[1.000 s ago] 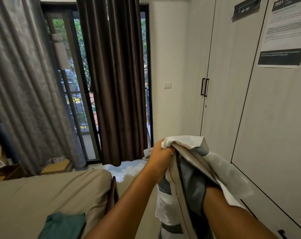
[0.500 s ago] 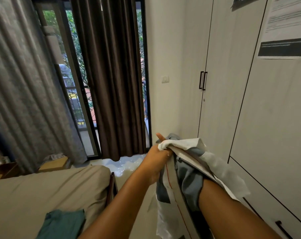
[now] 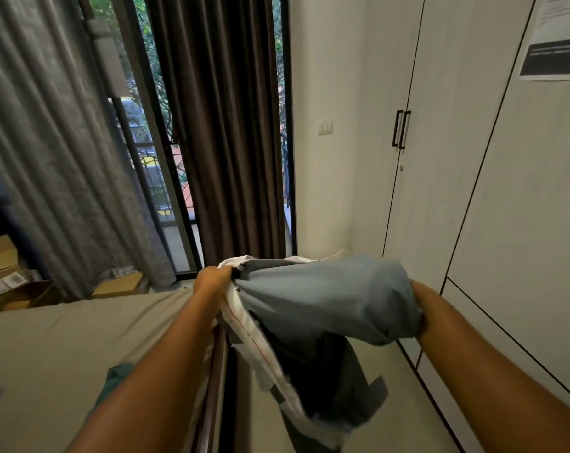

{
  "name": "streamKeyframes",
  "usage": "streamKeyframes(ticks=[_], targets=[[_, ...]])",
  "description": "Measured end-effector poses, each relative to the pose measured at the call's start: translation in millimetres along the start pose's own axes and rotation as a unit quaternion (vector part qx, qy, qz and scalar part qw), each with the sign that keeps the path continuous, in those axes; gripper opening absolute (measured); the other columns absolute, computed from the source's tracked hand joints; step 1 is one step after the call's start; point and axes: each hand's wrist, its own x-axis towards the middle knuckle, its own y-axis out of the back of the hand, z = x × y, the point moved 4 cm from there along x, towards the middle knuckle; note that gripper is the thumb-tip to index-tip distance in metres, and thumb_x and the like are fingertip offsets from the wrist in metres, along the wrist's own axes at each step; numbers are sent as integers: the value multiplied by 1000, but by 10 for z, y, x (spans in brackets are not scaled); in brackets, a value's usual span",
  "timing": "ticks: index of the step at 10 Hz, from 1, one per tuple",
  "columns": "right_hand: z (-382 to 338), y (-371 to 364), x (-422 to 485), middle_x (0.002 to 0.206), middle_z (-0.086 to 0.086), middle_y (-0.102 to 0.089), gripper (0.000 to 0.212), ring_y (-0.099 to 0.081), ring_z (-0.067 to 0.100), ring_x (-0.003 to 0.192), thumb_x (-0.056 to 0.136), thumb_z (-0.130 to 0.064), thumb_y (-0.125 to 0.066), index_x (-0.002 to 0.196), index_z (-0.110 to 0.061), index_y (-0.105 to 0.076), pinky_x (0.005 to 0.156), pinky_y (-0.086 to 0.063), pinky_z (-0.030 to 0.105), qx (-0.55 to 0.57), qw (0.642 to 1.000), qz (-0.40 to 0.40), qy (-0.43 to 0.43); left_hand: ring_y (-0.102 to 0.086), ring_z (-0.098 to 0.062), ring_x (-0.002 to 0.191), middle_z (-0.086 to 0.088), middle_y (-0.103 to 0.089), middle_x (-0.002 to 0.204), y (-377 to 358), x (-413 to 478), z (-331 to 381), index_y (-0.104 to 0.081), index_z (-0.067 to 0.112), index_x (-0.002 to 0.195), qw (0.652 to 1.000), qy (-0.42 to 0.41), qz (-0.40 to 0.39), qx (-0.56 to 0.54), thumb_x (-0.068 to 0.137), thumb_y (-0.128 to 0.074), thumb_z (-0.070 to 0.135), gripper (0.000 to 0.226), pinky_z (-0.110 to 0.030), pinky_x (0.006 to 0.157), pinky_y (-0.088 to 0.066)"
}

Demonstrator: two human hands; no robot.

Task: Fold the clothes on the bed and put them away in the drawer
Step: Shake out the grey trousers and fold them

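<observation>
Blue-grey garment (image 3: 326, 299) with a white panel and a thin red line is held up in the air just past the right edge of the bed (image 3: 64, 338), stretched sideways between both hands. Its lower part hangs loose and crumpled beside the bed frame, not touching the mattress. Left hand (image 3: 211, 282) is above the bed's right edge, fingers curled tight round the bunched white end of the cloth. Right hand (image 3: 420, 297) is further right of the bed, and the blue cloth is wrapped over it. Its fingers are hidden, so cannot tell if they are spread or pinching.

Teal cloth (image 3: 116, 377) lies on the bed, partly behind the left forearm. Wardrobe (image 3: 473, 191) stands right of the bed, doors closed, with a paper notice (image 3: 558, 50) stuck on it. Dark curtain (image 3: 224, 125) and grey curtain (image 3: 54, 142) hang beyond the bed. Cardboard boxes (image 3: 2, 273) sit beyond its far left side.
</observation>
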Motion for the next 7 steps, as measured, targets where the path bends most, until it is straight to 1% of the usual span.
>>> streamKeyframes(ticks=[1, 2, 3, 4, 5, 6, 7], targets=[[-158, 509, 62, 91, 15, -53, 31, -53, 27, 81, 102, 3, -45, 131, 13, -49, 72, -51, 30, -72, 995, 73, 3, -64, -43, 97, -23, -63, 114, 287, 462, -232, -55, -2, 123, 996, 90, -3, -22, 76, -76, 40, 67, -51, 86, -56], [-173, 920, 136, 86, 12, -54, 42, -51, 23, 74, 98, 5, -50, 139, 13, -45, 70, -48, 36, -44, 997, 66, 20, -63, -48, 95, -25, -61, 112, 455, 555, -321, -52, -3, 125, 992, 125, 5, -36, 66, -80, 45, 81, -54, 81, -55], [-295, 1306, 288, 106, 28, -62, 36, -58, 32, 85, 76, 5, -77, 108, 11, -62, 73, -49, 42, -188, 982, 36, 0, -63, -40, 93, -21, -62, 104, 475, 405, -225, -58, -5, 115, 992, 108, -46, -54, 78, -77, 36, 58, -47, 74, -54], [-395, 1282, 397, 119, 27, -62, 22, -61, 36, 98, 85, -7, -76, 103, 0, -67, 83, -54, 47, -323, 946, 27, 12, -64, -38, 87, -21, -66, 99, 304, 164, -81, -61, -1, 106, 993, 74, -79, -45, 83, -72, 37, 46, -45, 73, -56], [-540, 894, 415, 114, 12, -66, 26, -63, 31, 104, 90, -23, -75, 111, -8, -70, 91, -54, 45, -454, 888, -36, 62, -68, -35, 86, -20, -69, 96, -67, -91, 159, -66, 2, 105, 989, 18, -118, -92, 86, -69, 34, 38, -44, 83, -58], [-588, 577, 361, 109, 12, -69, 21, -66, 27, 98, 91, -18, -73, 110, -8, -71, 81, -57, 36, -435, 889, -109, 94, -69, -34, 90, -19, -72, 97, -250, -225, 313, -68, 4, 104, 979, -1, -156, -132, 86, -70, 37, 38, -46, 88, -58], [-664, 540, 408, 98, 13, -71, 8, -67, 23, 81, 96, -9, -64, 99, -4, -70, 70, -56, 31, -294, 944, -119, 95, -71, -33, 90, -17, -75, 98, -274, -360, 477, -73, 7, 105, 953, -27, -206, -219, 85, -70, 42, 40, -49, 88, -58]])
